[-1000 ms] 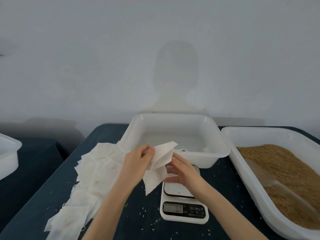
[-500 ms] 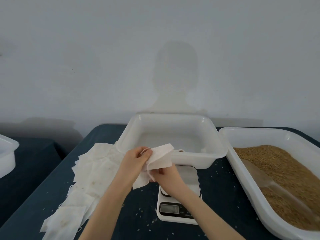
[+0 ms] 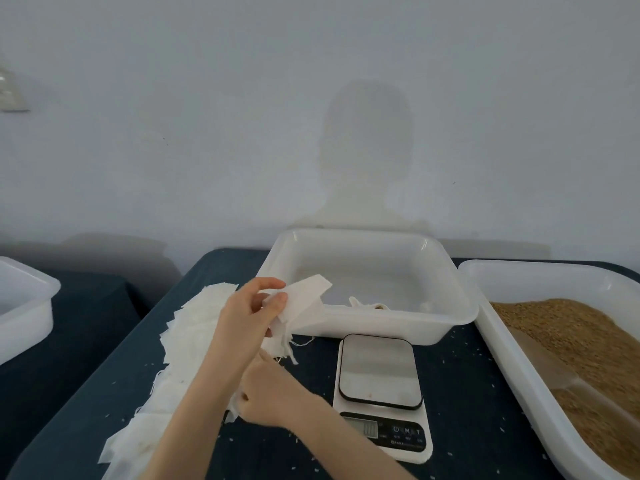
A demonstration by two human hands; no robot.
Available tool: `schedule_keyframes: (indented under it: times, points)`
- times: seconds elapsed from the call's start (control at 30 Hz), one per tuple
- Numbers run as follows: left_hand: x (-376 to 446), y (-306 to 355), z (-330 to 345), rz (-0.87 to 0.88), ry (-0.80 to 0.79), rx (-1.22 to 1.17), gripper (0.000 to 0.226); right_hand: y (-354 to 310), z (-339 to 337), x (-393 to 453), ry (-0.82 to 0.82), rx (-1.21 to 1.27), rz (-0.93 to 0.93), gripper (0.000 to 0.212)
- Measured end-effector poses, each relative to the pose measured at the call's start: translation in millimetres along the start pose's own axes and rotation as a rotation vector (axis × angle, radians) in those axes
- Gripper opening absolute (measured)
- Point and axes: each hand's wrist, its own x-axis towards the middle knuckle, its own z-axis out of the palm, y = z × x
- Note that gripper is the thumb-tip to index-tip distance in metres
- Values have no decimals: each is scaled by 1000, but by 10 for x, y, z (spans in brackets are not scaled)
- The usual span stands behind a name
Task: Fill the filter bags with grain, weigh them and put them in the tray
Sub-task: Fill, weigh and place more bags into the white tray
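Observation:
My left hand (image 3: 247, 315) pinches a flat white filter bag (image 3: 304, 297) in front of the white tray (image 3: 462, 306), with loose threads hanging below it. My right hand (image 3: 268, 393) lies lower, reaching left under my left forearm to the edge of the pile of empty filter bags (image 3: 187, 341); its fingertips are hidden. The tray holds a small tied bag (image 3: 375, 305) near its front wall. Just right of my hands, the white digital scale (image 3: 381, 386) has a bare platform. A large white tub (image 3: 540, 271) on the right holds brown grain (image 3: 588, 344).
A translucent scoop (image 3: 575, 389) lies half buried in the grain. Loose grains dot the dark blue tablecloth (image 3: 460, 393). Another white tub (image 3: 24, 306) stands on a separate table at the far left. A pale wall rises behind the table.
My right hand left the bag, dropped and moved left under my left forearm toward the pile. My left hand kept hold of the bag. The scale platform is now uncovered.

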Motion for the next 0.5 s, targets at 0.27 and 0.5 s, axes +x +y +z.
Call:
schedule_keyframes:
  times: [0.27, 0.5]
  points:
    - [137, -168, 271, -24, 123, 22, 20, 345, -610, -521, 564, 1040, 381, 33]
    - [148, -221, 595, 18, -15, 351, 35, 636, -878, -1076, 832, 630, 307, 33]
